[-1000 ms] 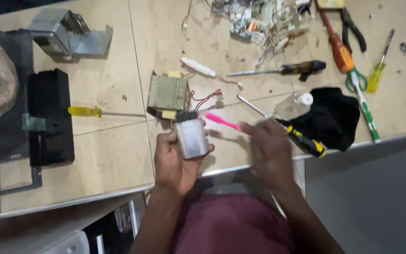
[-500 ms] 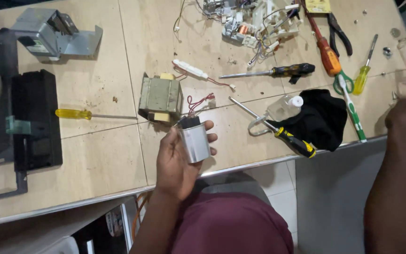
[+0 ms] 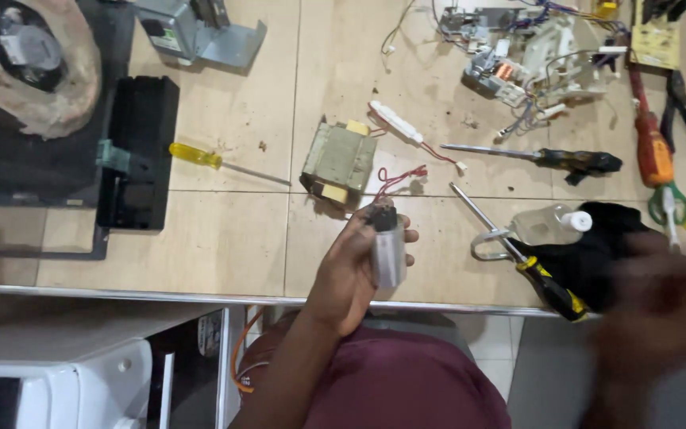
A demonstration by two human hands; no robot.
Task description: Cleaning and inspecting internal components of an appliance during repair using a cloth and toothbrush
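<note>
My left hand (image 3: 349, 274) grips a small silver canister-shaped capacitor (image 3: 388, 253) with a black top, held upright over the table's front edge. Thin red wires (image 3: 397, 179) run from its top toward a boxy transformer (image 3: 339, 163) lying just behind it. My right hand (image 3: 660, 310) is a dark blur at the lower right, off the table's edge, beside the black cloth (image 3: 601, 254). The blur hides whether it holds anything.
On the wooden table lie a yellow-handled screwdriver (image 3: 216, 163), a black-and-yellow screwdriver (image 3: 522, 258), a black-handled screwdriver (image 3: 553, 157), a clear bottle (image 3: 545, 225), orange pliers (image 3: 651, 143), black pliers (image 3: 684, 111) and a pile of wired parts (image 3: 526, 56). A black box (image 3: 138, 151) sits left; a white appliance (image 3: 57, 381) stands below.
My right hand, which took a pink tool far to the right, has swung down to the lower right in a blur. The view has shifted; my left hand still holds the capacitor.
</note>
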